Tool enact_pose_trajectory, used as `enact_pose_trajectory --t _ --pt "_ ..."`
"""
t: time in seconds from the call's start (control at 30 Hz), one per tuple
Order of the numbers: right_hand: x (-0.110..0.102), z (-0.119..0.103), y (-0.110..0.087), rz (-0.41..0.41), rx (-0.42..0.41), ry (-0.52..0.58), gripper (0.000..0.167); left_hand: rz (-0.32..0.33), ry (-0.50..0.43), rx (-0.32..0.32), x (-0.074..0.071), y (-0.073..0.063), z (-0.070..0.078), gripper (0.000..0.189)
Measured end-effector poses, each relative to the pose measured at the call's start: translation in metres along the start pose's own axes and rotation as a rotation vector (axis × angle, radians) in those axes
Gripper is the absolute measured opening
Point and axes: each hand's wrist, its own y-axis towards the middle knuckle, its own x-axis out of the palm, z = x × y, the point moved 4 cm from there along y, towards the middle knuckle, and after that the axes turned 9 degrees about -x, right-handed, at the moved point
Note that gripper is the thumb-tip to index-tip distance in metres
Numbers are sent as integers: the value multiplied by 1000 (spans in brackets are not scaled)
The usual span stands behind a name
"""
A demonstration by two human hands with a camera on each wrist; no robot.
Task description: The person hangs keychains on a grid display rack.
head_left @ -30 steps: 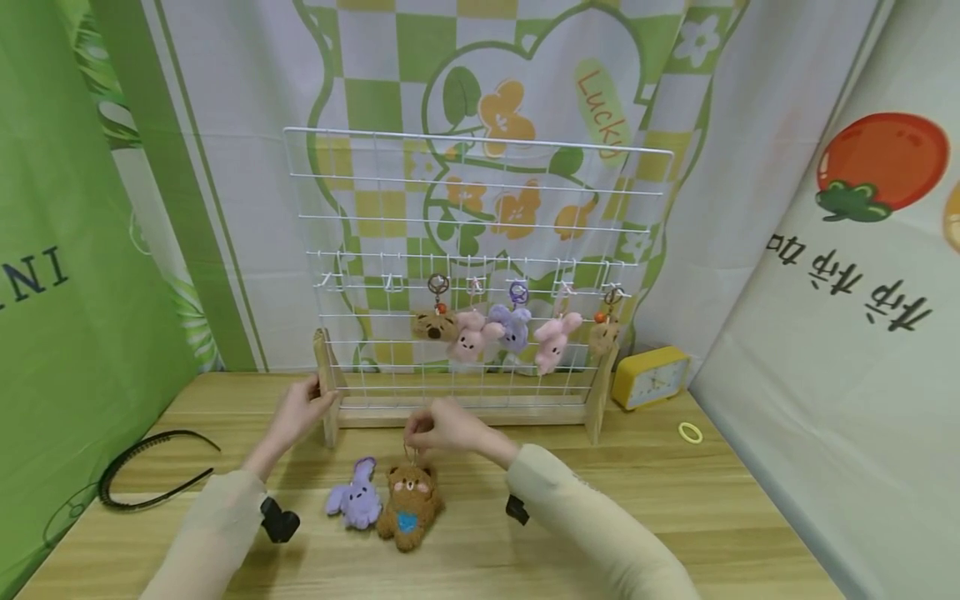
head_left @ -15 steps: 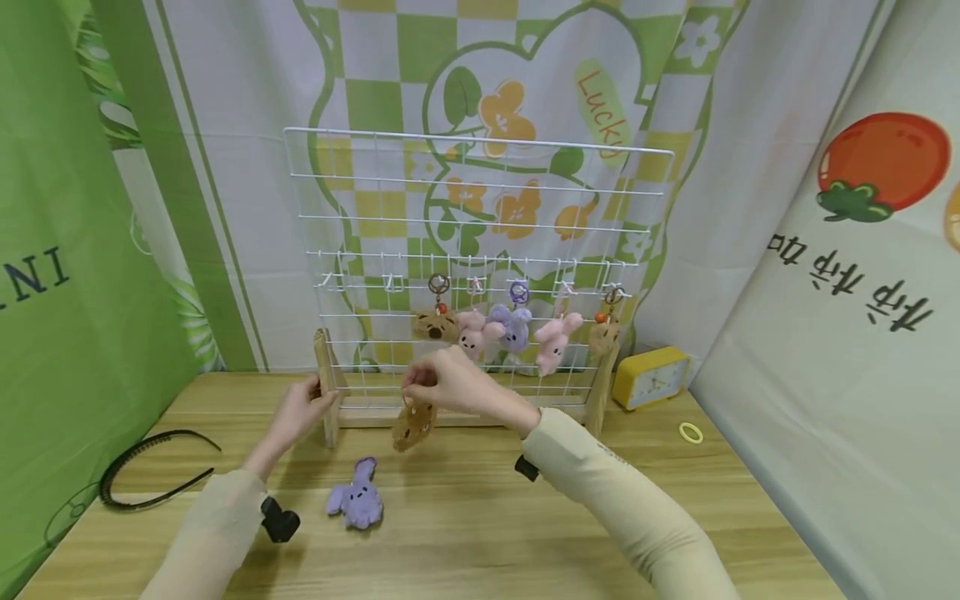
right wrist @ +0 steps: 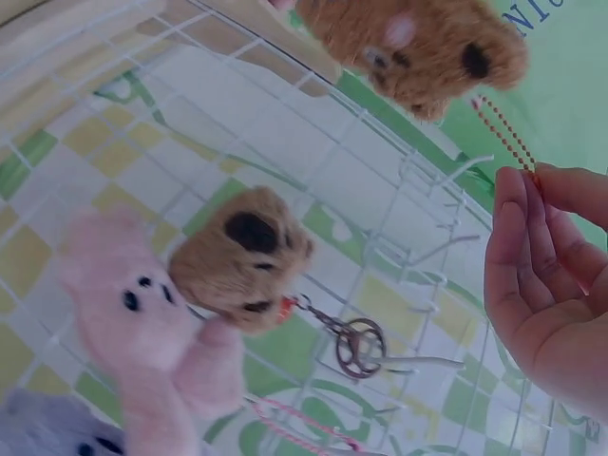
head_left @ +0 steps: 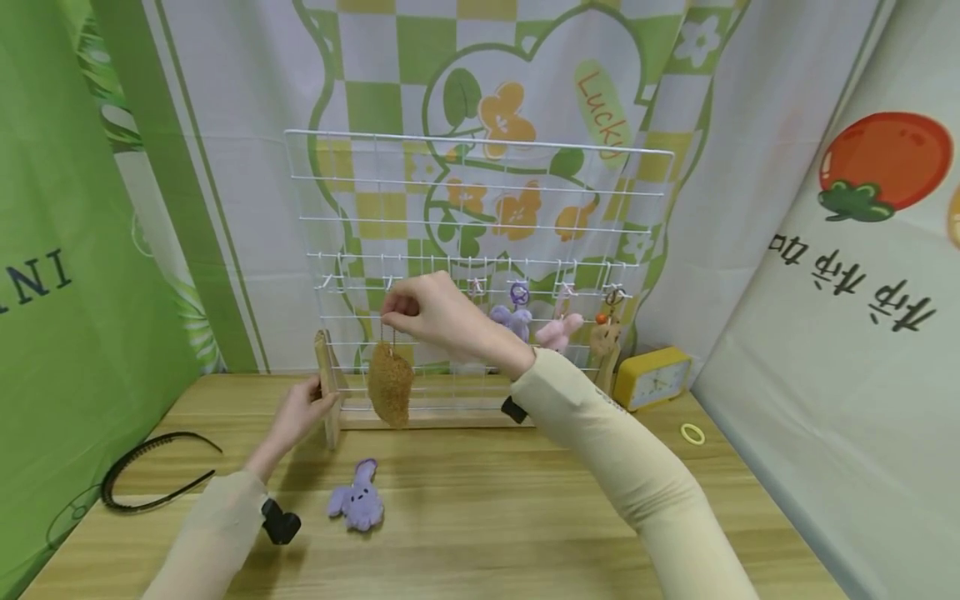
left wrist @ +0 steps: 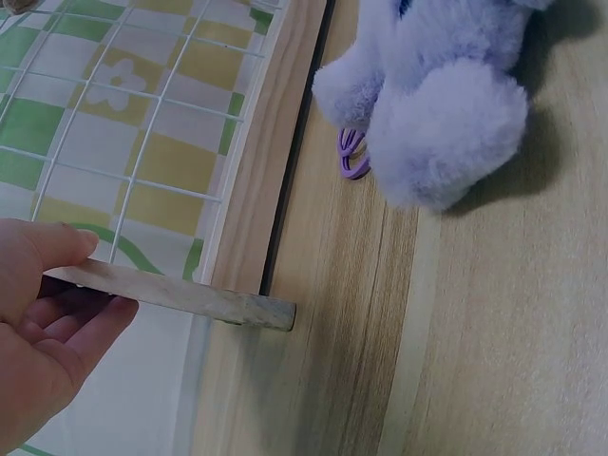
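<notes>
My left hand [head_left: 303,407] grips the wooden upright [left wrist: 190,296] at the left end of the rack, thumb on one side and fingers on the other. My right hand [head_left: 446,317] pinches the bead chain [right wrist: 505,135] of a brown plush bear keychain [head_left: 390,385], which dangles before the left part of the white wire grid [head_left: 360,136]. Bare hooks [right wrist: 442,249] stick out close to that hand in the right wrist view. A purple plush bunny keychain [head_left: 357,502] lies on the table, with its purple ring [left wrist: 353,157] beside it.
Along the hook row hang a purple plush [head_left: 512,321], a pink bunny [head_left: 558,332], a brown bear [head_left: 604,335] and others partly behind my right hand. A yellow clock [head_left: 651,377], a yellow ring [head_left: 692,433] and a black headband [head_left: 112,475] are on the wooden table [head_left: 525,517].
My right hand has lifted the brown bear keychain off the table, up and slightly left to near hook height. My left hand stays on the upright; the purple bunny has not moved.
</notes>
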Motion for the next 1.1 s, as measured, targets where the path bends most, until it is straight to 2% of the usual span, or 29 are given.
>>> enact_pose_trajectory --t 0.2,0.4,0.87,1.1 --pt "-11 0 12 24 4 -39 11 2 10 -7 0 0 -1 26" --pt "-15 8 21 31 44 -56 11 1 3 -8 -1 -1 -1 26" --pt "-14 24 40 16 106 -110 12 -26 -21 -24 0 -1 2 29" --pt "-8 33 42 -11 151 -100 12 -37 -45 -3 -1 0 -1 32"
